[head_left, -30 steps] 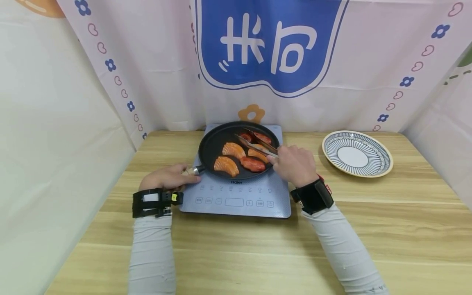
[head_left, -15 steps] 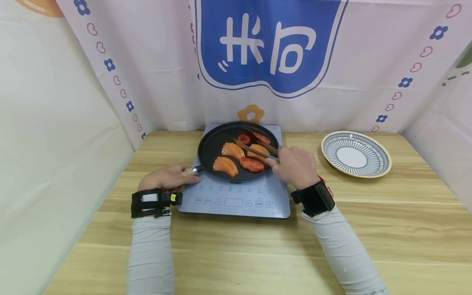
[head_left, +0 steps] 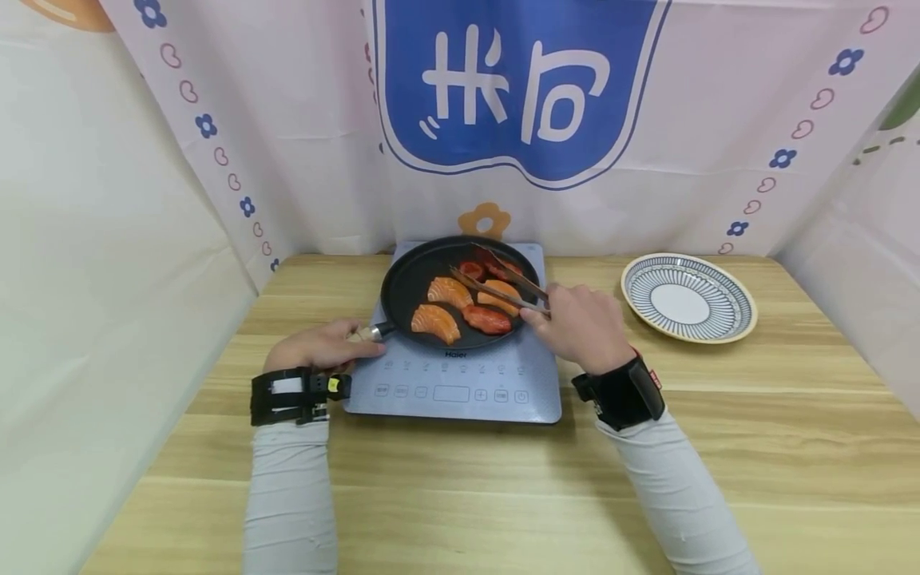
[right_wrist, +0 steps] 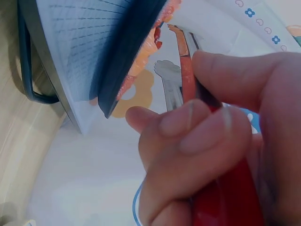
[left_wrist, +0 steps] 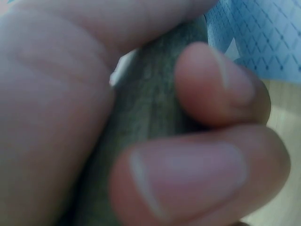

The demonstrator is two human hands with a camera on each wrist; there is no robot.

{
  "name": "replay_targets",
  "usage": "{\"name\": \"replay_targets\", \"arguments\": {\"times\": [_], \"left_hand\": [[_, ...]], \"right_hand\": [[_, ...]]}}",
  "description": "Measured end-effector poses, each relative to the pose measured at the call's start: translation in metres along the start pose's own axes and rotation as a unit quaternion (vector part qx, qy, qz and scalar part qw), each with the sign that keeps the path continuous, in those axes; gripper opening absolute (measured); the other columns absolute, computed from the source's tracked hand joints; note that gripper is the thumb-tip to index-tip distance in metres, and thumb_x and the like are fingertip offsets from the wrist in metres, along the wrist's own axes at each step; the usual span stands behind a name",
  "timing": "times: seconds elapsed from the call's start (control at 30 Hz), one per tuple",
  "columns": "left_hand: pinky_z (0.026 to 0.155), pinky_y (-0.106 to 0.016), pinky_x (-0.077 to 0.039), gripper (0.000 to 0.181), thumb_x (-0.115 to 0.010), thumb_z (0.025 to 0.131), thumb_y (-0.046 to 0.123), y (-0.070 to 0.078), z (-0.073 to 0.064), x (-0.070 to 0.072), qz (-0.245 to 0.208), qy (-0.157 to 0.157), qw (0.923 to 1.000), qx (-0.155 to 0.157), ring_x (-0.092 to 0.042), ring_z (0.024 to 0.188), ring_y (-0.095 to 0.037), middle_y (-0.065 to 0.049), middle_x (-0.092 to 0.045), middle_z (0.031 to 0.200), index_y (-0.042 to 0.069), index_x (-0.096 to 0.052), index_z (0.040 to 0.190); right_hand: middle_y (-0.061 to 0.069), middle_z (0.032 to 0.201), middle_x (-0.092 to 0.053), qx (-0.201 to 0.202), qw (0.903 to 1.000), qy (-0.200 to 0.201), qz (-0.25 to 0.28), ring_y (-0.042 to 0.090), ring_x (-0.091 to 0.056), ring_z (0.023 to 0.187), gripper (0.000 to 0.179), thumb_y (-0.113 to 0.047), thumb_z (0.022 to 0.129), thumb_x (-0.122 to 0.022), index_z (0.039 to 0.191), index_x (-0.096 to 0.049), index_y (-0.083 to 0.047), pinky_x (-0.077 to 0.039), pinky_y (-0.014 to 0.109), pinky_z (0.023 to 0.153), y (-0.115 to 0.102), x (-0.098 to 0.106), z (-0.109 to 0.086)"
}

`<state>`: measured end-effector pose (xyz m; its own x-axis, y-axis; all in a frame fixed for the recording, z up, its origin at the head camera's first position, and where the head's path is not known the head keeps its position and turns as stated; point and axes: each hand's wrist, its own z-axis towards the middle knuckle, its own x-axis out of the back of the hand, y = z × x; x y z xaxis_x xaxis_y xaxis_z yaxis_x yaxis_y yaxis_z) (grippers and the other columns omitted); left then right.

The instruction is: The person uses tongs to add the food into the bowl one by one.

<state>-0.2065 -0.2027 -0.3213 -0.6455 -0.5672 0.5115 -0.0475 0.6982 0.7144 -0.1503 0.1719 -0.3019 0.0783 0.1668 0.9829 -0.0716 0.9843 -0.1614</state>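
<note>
My left hand (head_left: 312, 347) grips the wooden handle (left_wrist: 146, 94) of a black frying pan (head_left: 404, 291), fingers curled round it. The pan sits on a pale induction cooker (head_left: 453, 411). Orange salmon slices (head_left: 434, 322) and red pieces of meat (head_left: 487, 320) lie in it. My right hand (head_left: 580, 323) holds red-handled metal tongs (right_wrist: 186, 68), thumb on one side and fingers on the other. Over the pan's right half, the tongs' two arms stand apart above the food. Whether their tips touch a piece I cannot tell.
A patterned white plate (head_left: 733, 315) stands on the wooden table (head_left: 647, 447) to the right of the cooker. Close behind the cooker hangs a printed cloth (head_left: 323, 160); another pale cloth (head_left: 108, 239) borders the left side.
The tongs' arms have spread a little wider over the pan, and the right wrist has turned slightly. The left hand stays on the pan handle. The whole view has shifted slightly.
</note>
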Motion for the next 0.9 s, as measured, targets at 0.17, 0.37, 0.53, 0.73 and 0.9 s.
{"name": "replay_targets", "arguments": {"times": [0.17,0.37,0.53,0.73,0.9], "left_hand": [[0.051,-0.022,-0.041,0.041,-0.065,0.104,0.039,-0.003,0.001,0.0,0.002,0.004,1.0,0.007,-0.045,0.053,-0.007,0.006,-0.052,0.065,0.005,-0.055,0.126],[0.052,-0.022,-0.041,0.042,-0.065,0.104,0.038,-0.004,0.003,0.0,-0.001,0.002,1.0,0.004,-0.045,0.053,-0.007,0.006,-0.052,0.065,0.005,-0.054,0.127],[0.052,-0.023,-0.042,0.046,-0.065,0.104,0.039,-0.004,0.003,0.001,-0.004,-0.004,1.0,0.0,-0.046,0.054,-0.008,0.006,-0.052,0.065,0.004,-0.054,0.133],[0.052,-0.023,-0.041,0.044,-0.064,0.105,0.038,-0.002,0.003,0.001,-0.005,-0.008,1.0,-0.003,-0.045,0.054,-0.008,0.006,-0.052,0.065,0.003,-0.055,0.13],[0.052,-0.023,-0.041,0.042,-0.064,0.105,0.037,-0.001,0.003,0.001,-0.004,-0.01,0.9999,-0.004,-0.045,0.054,-0.007,0.006,-0.052,0.065,0.004,-0.054,0.129]], "right_hand": [[0.008,0.077,-0.061,-0.002,1.0,0.005,0.004,0.03,-0.061,0.068,0.046,-0.056,0.103,-0.059,0.095,-0.063,-0.011,-0.039,0.039,0.052,0.004,0.006,-0.007],[0.008,0.078,-0.063,-0.015,0.9997,0.0,0.017,0.029,-0.062,0.07,0.045,-0.055,0.102,-0.06,0.093,-0.062,-0.012,-0.04,0.039,0.051,0.012,0.012,-0.014],[0.008,0.078,-0.065,-0.022,0.9994,0.004,0.027,0.03,-0.062,0.068,0.047,-0.058,0.102,-0.058,0.091,-0.063,-0.013,-0.04,0.04,0.051,0.018,0.017,-0.021],[0.009,0.079,-0.067,-0.035,0.9985,0.017,0.037,0.032,-0.064,0.072,0.049,-0.06,0.102,-0.057,0.088,-0.063,-0.013,-0.041,0.042,0.052,0.028,0.023,-0.028],[0.011,0.08,-0.065,-0.05,0.9974,0.013,0.049,0.033,-0.063,0.075,0.05,-0.06,0.103,-0.055,0.086,-0.06,-0.013,-0.041,0.042,0.054,0.039,0.028,-0.031]]}}
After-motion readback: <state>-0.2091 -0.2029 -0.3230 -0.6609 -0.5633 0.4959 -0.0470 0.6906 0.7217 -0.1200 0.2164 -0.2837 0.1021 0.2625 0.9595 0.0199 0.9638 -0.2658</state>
